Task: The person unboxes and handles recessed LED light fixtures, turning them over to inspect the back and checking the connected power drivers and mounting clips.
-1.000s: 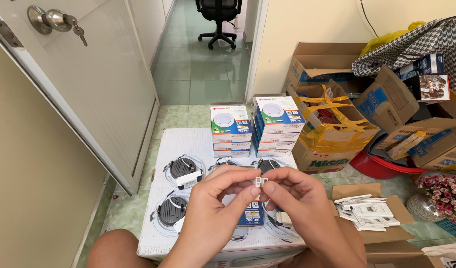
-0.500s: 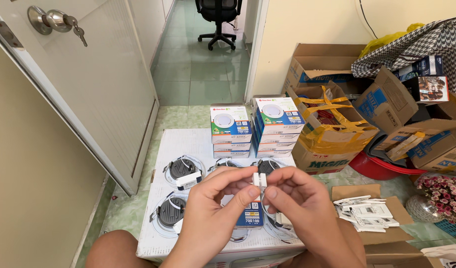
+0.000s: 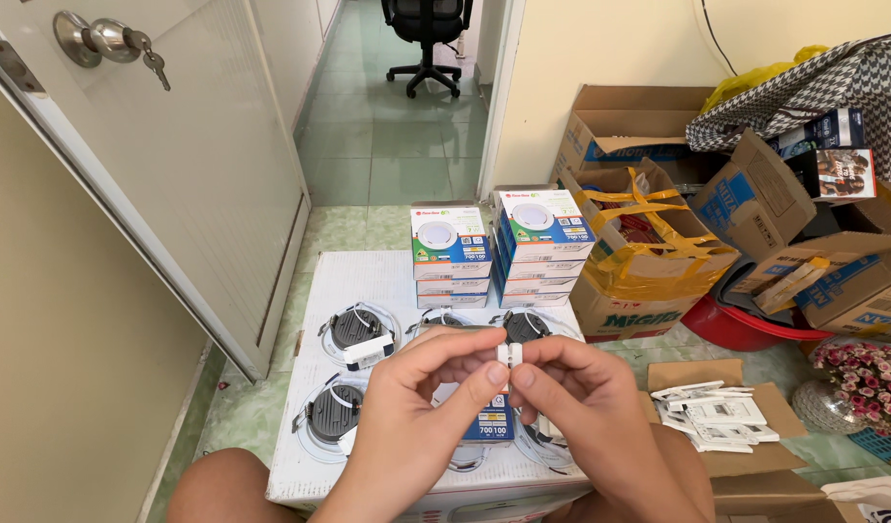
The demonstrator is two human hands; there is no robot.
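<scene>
small white connector (image 3: 508, 354), a blocky plastic piece, sits pinched between both hands just above the white board (image 3: 368, 276) that serves as a table. the left hand (image 3: 421, 412) has thumb and forefinger closed on its left side; the right hand (image 3: 586, 412) has its fingertips closed on the right side, so both grips are clamped on the same piece. it looks light and stiff, hard plastic with smooth faces, likely a bit slippery, and so small that the flat sides are the sensible place to take hold, as the fingertips do here.

round downlight fixtures (image 3: 356, 334) lie face down on the board, dark backs up with white rims and wires. a blue-and-white carton (image 3: 486, 426) lies under the hands. at the far edge stand two stacks of square boxes: the left stack (image 3: 451, 252) white with an orange band and a picture of a round lamp on top, the right stack (image 3: 542, 242) blue-edged with the same kind of picture. to the right, an open brown cardboard box (image 3: 649, 266) bound with yellow tape, a red basin (image 3: 746, 324), and a flat cardboard tray (image 3: 687, 373) holding small white packets (image 3: 707, 412).
</scene>
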